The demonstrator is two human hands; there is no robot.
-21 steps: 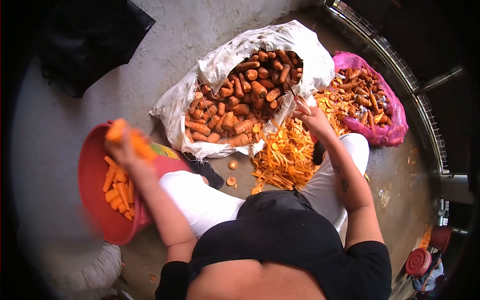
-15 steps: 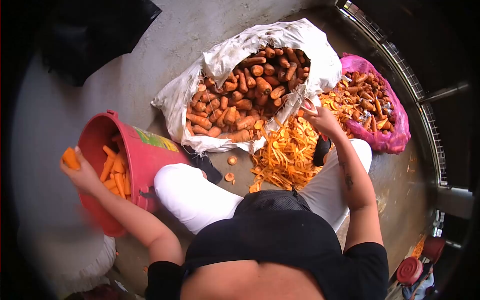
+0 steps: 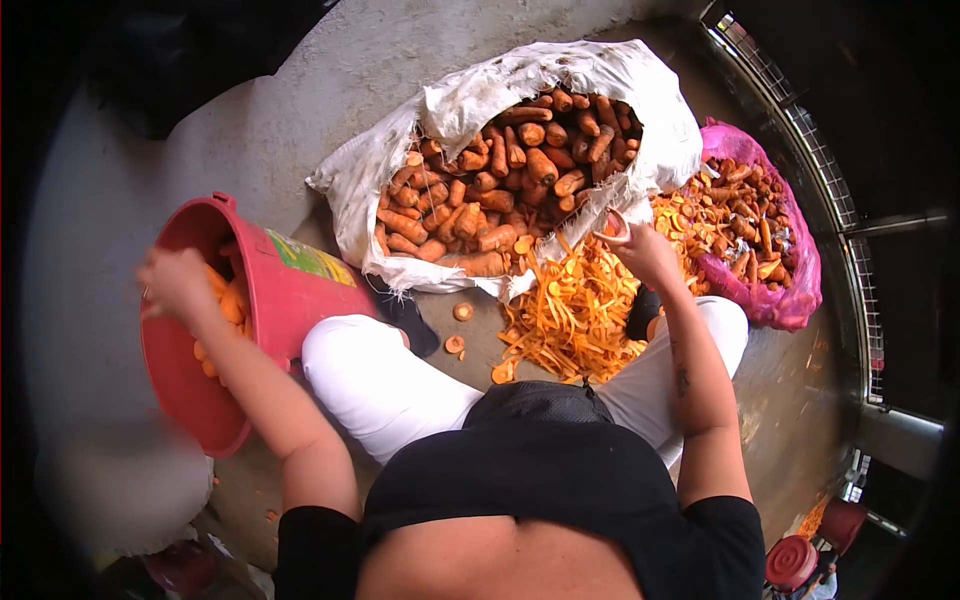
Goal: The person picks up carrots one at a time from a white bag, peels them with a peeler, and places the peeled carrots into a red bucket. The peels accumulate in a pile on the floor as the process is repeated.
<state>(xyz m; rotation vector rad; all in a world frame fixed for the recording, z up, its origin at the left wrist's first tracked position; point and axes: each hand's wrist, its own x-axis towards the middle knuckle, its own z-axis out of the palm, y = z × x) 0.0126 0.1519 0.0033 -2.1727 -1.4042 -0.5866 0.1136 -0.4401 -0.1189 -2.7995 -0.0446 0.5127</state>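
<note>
Item, left hand (image 3: pixel 178 283): I log it moved from out beyond the red bucket's (image 3: pixel 300 290) rim to inside the mouth, over the peeled carrots (image 3: pixel 232 300); knuckles now upward. Item, orange piece formerly held out: no longer visible in that hand.

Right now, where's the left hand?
Head view, left side: the left hand is at the mouth of the red bucket, over the peeled carrots.

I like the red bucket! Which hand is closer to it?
Left. The left hand is at the mouth of the red bucket, over peeled carrots; the right hand is far across, by the white sack, above the carrot peelings.
</note>
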